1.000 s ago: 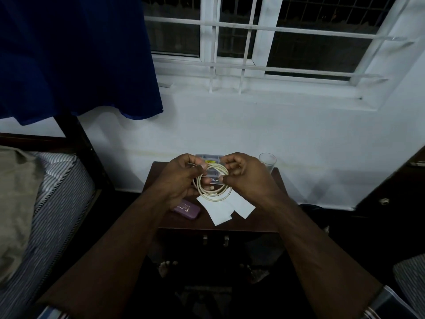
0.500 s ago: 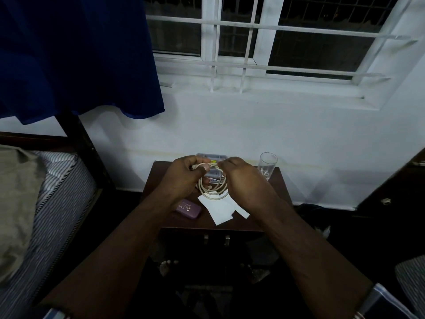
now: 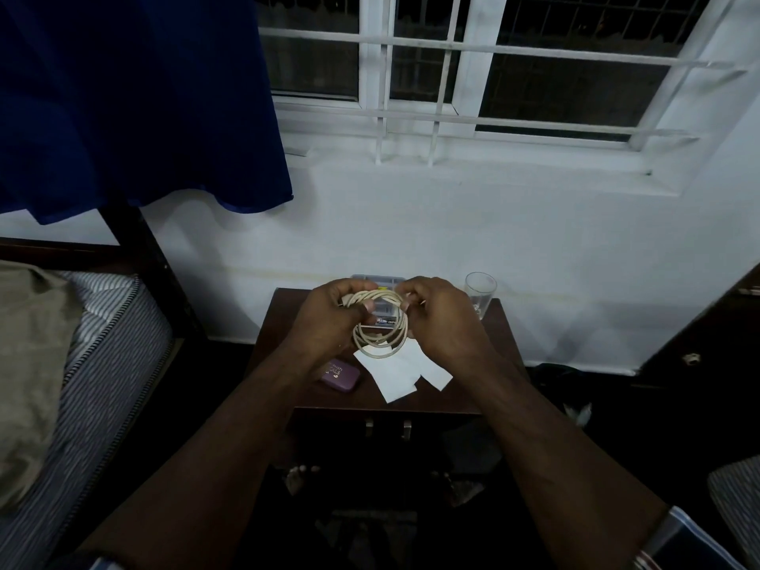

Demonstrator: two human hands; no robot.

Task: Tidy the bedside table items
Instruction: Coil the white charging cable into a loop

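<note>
The fingers (image 3: 372, 308) of the left hand (image 3: 329, 322) pinch the top of the coiled cream-white cable (image 3: 380, 327) at about 10 o'clock on the loop; the right hand (image 3: 442, 318) fingers pinch it at about 2 o'clock. The coil hangs between both hands, above the dark brown wooden worktop (image 3: 499, 351). Judged light, limp and springy, the cable is likely to uncoil if released; hold across all turns together. Below lie white paper sheets (image 3: 395, 376) and a small purple case (image 3: 339, 374). A clear drinking glass (image 3: 479, 288), judged fragile, stands at 2 o'clock on the worktop.
</note>
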